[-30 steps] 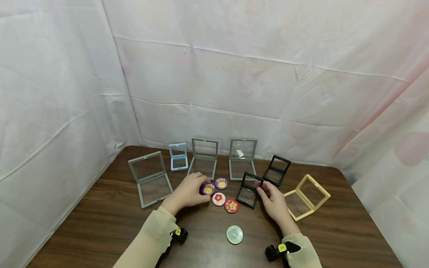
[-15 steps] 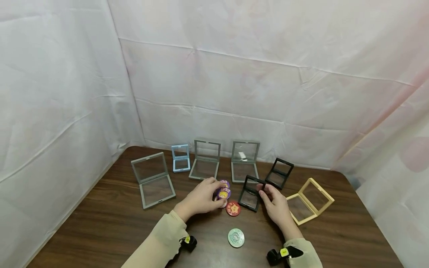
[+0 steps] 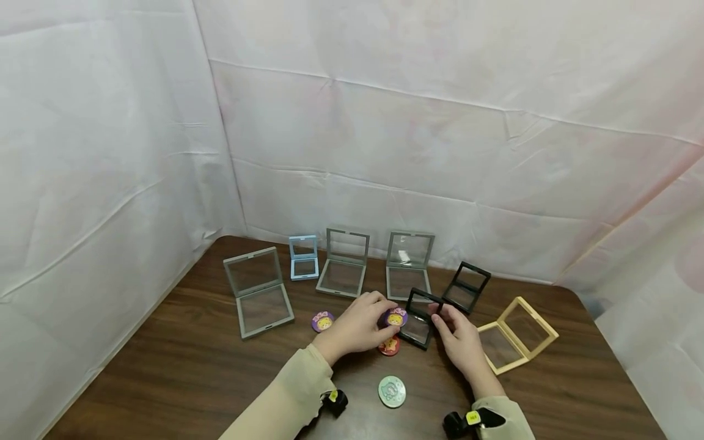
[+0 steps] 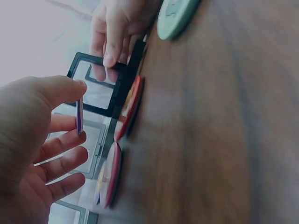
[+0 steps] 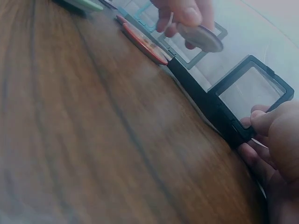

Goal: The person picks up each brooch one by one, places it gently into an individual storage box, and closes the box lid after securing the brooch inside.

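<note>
My left hand [image 3: 360,324] pinches a round purple button badge [image 3: 396,316] with a yellow cartoon face, between thumb and fingers, raised edge-on in the left wrist view. It overlaps the left side of a hinged black display frame [image 3: 414,338]. My right hand [image 3: 459,342] grips that frame by its raised lid, the thumb [image 5: 261,122] against it. A red star badge [image 3: 389,347] lies just below the left fingers. Another purple badge [image 3: 322,321] rests left of the left hand. Nearer me lies a green badge [image 3: 392,391]. The left hand hides part of the table.
Open hinged frames stand along the back: grey [image 3: 266,311], small blue [image 3: 304,269], two more grey [image 3: 341,278] [image 3: 408,284], and a small black one [image 3: 466,287]. A yellow frame [image 3: 511,342] stands right of my right hand. White curtains hang behind the table [image 3: 181,366].
The left hand has carried the purple badge rightward to the black frame, passing over the other badges. Another purple badge has come into view behind it. The right hand keeps its grip.
</note>
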`<control>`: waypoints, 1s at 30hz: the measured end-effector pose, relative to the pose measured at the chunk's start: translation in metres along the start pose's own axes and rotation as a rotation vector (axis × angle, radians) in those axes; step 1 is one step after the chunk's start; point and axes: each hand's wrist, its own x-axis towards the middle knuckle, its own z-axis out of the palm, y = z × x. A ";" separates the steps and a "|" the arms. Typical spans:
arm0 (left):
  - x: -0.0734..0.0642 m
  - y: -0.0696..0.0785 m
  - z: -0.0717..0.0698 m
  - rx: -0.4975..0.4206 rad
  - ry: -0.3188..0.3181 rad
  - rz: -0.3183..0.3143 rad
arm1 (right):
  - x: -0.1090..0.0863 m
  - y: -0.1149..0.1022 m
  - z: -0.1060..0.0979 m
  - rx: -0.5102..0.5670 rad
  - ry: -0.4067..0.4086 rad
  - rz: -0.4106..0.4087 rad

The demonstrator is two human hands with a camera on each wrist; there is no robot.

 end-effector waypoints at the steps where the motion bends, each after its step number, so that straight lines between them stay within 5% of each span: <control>1: 0.003 0.001 0.000 -0.001 0.006 0.003 | 0.000 0.000 -0.001 -0.002 0.001 -0.001; 21: 0.031 0.026 0.012 0.017 -0.042 0.021 | -0.002 -0.001 -0.003 0.043 0.002 0.030; 30: 0.029 0.024 0.017 0.004 -0.066 -0.008 | -0.001 -0.004 0.000 0.049 0.007 -0.019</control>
